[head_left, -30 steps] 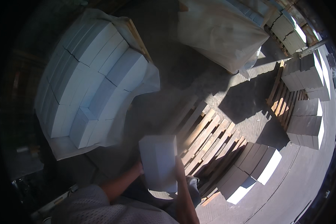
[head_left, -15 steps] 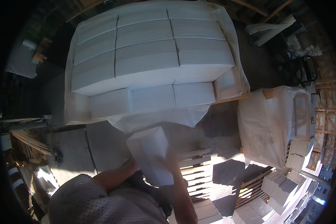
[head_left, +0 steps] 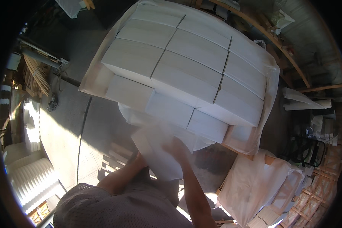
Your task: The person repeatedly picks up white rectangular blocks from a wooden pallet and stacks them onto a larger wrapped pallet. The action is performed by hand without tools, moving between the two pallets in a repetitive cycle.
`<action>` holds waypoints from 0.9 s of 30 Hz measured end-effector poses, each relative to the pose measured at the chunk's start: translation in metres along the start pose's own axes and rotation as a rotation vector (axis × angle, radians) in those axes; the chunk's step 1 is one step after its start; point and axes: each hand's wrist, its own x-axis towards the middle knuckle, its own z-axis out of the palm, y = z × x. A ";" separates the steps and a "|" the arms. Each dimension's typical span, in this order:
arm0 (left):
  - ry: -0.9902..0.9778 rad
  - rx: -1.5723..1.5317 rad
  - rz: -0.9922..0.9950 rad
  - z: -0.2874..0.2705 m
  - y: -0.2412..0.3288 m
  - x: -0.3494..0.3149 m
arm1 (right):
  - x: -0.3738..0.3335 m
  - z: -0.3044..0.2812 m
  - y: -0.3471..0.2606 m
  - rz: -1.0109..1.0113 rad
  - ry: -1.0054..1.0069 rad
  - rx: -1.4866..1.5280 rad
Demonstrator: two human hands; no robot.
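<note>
Gripping a long white block [head_left: 150,146] in both hands, a person in a grey mesh top [head_left: 129,209] faces a stack of white blocks [head_left: 190,72], seen from the head camera. The left hand [head_left: 141,161] is closed around the held block's lower left side, its fingers partly hidden; the right hand [head_left: 176,148], blurred, is held against the right side. The block is tilted in front of the body, overlapping the stack's near edge in the view; whether the two touch cannot be told. Three blocks form a lower step along the stack's near side, and translucent sheeting [head_left: 94,78] borders the pile. At lower right stands a sheet-covered load [head_left: 241,188], beside wooden crates [head_left: 311,199]; ridged white panels [head_left: 32,176] catch sunlight at far left, below a bundle of wooden strips [head_left: 37,76].
</note>
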 end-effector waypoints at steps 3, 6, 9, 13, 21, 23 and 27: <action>0.123 -0.178 0.023 -0.008 -0.032 0.008 | 0.007 -0.020 -0.002 0.045 -0.057 0.025; 0.267 0.364 0.112 -0.018 -0.059 0.023 | 0.029 -0.027 0.001 0.066 -0.127 -0.043; 0.278 -0.229 0.174 -0.033 -0.073 0.048 | 0.071 -0.024 0.016 0.138 -0.257 -0.137; 0.433 0.617 0.213 -0.058 -0.081 0.085 | 0.122 -0.019 0.029 0.130 -0.281 -0.200; 0.550 0.564 0.298 -0.082 -0.076 0.167 | 0.226 -0.054 -0.020 0.067 -0.407 -0.331; 0.522 0.293 0.283 -0.079 -0.059 0.183 | 0.251 -0.056 -0.027 0.026 -0.434 -0.357; 0.516 -0.262 0.218 -0.052 -0.019 0.202 | 0.268 -0.055 -0.031 0.006 -0.334 -0.258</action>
